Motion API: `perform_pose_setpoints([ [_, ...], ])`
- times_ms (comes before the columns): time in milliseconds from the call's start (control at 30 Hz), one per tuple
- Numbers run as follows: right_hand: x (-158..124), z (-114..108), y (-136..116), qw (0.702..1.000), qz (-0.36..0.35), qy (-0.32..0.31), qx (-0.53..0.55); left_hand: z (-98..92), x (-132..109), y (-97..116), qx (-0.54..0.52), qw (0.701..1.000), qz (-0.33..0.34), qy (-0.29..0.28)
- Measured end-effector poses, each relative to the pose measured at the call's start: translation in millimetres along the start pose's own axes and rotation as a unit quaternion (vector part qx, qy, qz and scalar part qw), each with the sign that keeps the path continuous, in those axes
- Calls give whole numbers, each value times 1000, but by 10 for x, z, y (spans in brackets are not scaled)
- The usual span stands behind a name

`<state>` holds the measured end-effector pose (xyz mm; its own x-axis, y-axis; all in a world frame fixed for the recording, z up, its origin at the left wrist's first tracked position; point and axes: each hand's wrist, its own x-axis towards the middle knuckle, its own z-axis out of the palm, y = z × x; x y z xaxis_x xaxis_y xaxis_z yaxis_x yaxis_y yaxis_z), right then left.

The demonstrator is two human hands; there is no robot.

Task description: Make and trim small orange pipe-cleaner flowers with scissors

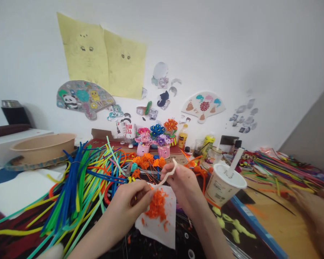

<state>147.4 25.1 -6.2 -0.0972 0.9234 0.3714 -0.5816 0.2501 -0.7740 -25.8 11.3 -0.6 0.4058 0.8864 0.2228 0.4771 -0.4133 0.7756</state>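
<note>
My left hand [131, 202] is closed in a pinch around a small orange pipe-cleaner piece [158, 204], held over a white paper sheet [162, 225] sprinkled with orange fluff. My right hand [182, 181] is closed around a cream-white pipe cleaner [167, 175] that curls up past my fingers toward the orange piece. Both hands work close together, almost touching, above the dark table.
A big heap of blue, green and yellow pipe cleaners [81, 183] lies left. A white paper cup with a straw [223, 183] stands right of my hands. Small pipe-cleaner flower pots [156, 138] and bottles sit at the back. A tan bowl [43, 145] rests far left.
</note>
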Motion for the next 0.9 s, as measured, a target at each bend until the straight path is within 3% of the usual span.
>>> perform_pose_setpoints([
  [233,-56,-45,-14,997,-26,-22,-66,13,26,7,-66,996,-34,-39],
  [600,-35,-103,-28,965,-104,156,-184,79,-7,42,-15,999,11,-48],
  [900,-21,-154,-110,930,-150,182,-281,112,-32,49,45,998,51,-8],
])
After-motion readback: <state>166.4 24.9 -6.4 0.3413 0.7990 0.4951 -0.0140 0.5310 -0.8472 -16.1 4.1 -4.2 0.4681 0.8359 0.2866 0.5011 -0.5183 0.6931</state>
